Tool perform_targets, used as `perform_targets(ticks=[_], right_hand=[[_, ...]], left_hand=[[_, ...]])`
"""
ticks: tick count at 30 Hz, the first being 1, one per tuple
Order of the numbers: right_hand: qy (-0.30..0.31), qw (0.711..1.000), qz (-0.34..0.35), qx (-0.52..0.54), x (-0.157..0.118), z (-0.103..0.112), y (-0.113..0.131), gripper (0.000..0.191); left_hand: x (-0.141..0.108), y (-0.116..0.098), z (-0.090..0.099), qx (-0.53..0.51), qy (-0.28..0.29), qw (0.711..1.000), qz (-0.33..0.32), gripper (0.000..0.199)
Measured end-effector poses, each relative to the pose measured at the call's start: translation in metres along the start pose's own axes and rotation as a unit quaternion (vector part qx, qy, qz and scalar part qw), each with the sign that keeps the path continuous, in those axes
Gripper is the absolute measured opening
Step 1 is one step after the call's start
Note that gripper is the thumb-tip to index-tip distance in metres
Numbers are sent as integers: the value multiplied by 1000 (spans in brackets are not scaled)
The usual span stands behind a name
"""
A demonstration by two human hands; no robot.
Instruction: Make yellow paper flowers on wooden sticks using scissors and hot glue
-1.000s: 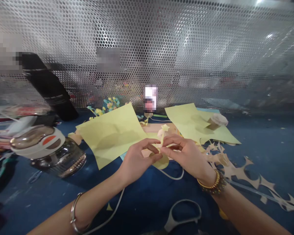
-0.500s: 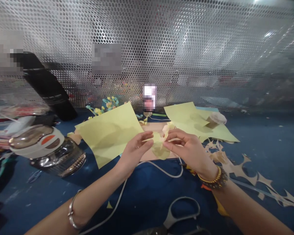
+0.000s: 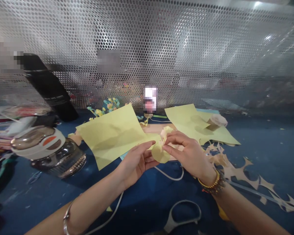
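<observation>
Clearly, the one likely container is the brown-tinted, see-through jar with a white collar and an orange oval (image 3: 57, 160), at the left of the frame; its inside looks dark, and its contents cannot be told. Near the centre, a small pale-yellow paper piece with a ruffled edge (image 3: 167, 132) stands at the fingertips of the right hand (image 3: 177, 145), whose thumb and forefinger are pinched together on its lower part. A rounded yellow-green paper piece (image 3: 161, 154) hangs just below and left of that pinch, between the two hands. The left hand (image 3: 138, 158) is partly open, its upper fingertip apart from the lower fingers, which reach the rounded piece's lower left edge; whether they touch it cannot be told. Half a second ago, the left hand's lower fingers were more tucked in; now they extend beneath the rounded piece, which shows a fuller face. Large yellow-green paper sheets (image 3: 112, 135) lie left and right of centre, much as before. Cream cut-out paper scraps (image 3: 245, 173) spread at the right, and a grey scissor handle (image 3: 171, 223) lies at the lower edge.
</observation>
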State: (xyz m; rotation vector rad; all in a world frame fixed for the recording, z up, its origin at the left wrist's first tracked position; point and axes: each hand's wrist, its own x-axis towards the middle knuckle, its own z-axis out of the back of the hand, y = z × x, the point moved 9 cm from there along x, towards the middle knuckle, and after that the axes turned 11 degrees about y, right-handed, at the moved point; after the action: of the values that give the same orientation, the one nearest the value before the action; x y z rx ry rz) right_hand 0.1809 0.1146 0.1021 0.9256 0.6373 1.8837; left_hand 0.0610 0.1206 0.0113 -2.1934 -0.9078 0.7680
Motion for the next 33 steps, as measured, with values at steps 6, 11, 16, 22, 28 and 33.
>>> perform_targets(ticks=[6, 11, 16, 22, 28, 33], right_hand=[[-7, 1000, 0, -4, -1, 1, 0, 3], [-4, 1000, 6, -4, 0, 1, -2, 3], [-2, 1000, 8, -5, -1, 2, -2, 4], [-23, 1000, 11, -7, -2, 7, 1, 2], [3, 1000, -2, 20, -1, 12, -2, 5], [42, 996, -36, 67, -4, 5, -9, 12]], left_hand=[[2, -1, 7, 11, -14, 1000, -12, 24], [1, -2, 5, 18, -6, 1000, -1, 23], [-1, -2, 0, 13, 2, 1000, -1, 25], [-7, -21, 7, 148, -52, 986, -50, 35], [-27, -58, 21, 271, -106, 949, -121, 38], [-41, -49, 36, 407, -108, 902, -99, 30]])
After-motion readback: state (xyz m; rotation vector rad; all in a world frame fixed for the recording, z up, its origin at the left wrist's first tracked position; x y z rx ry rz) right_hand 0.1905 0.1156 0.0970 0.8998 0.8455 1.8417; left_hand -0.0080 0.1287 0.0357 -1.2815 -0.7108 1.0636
